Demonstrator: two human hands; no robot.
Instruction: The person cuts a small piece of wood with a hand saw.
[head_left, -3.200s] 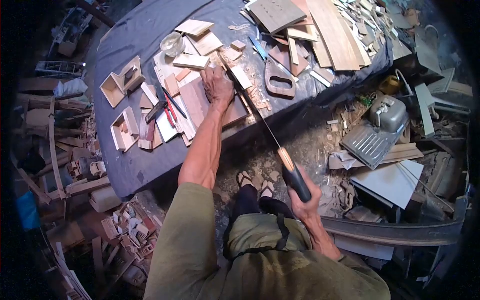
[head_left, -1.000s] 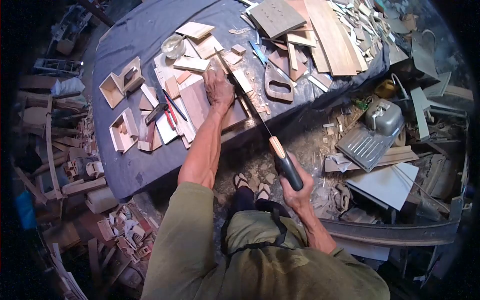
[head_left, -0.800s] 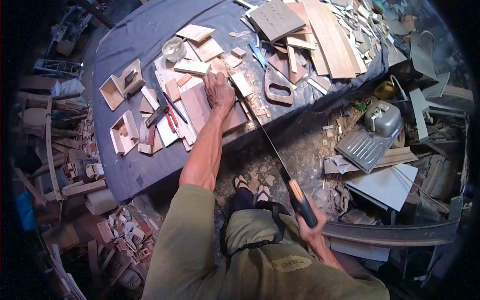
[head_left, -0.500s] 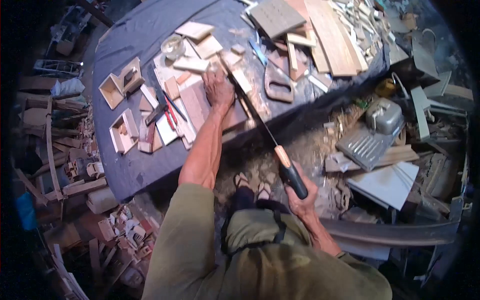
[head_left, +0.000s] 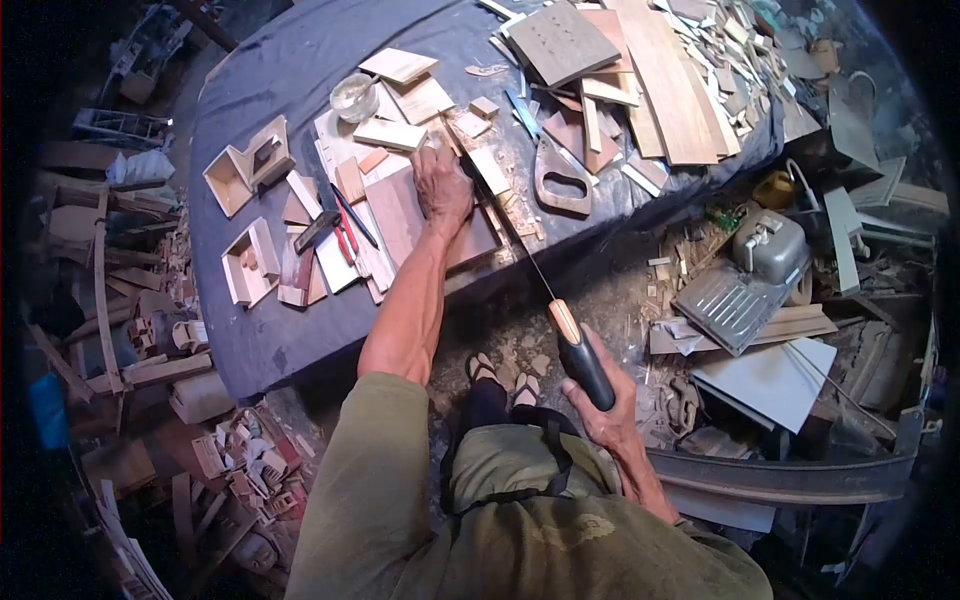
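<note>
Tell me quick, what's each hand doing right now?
Left hand: resting on the brown board; its grip can't be told.
Right hand: closed, holding a saw by its handle.

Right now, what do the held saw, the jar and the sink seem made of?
Saw: probably steel blade, thin and dark; matt black grip, perhaps plastic or rubber, with a wood-toned front. Jar: clear glass or plastic; it looks see-through. Sink: likely bare stainless steel, judging by its grey metallic shine.

Saw [head_left: 566, 324] partly over table [head_left: 300, 335], sink [head_left: 728, 298] right
</note>
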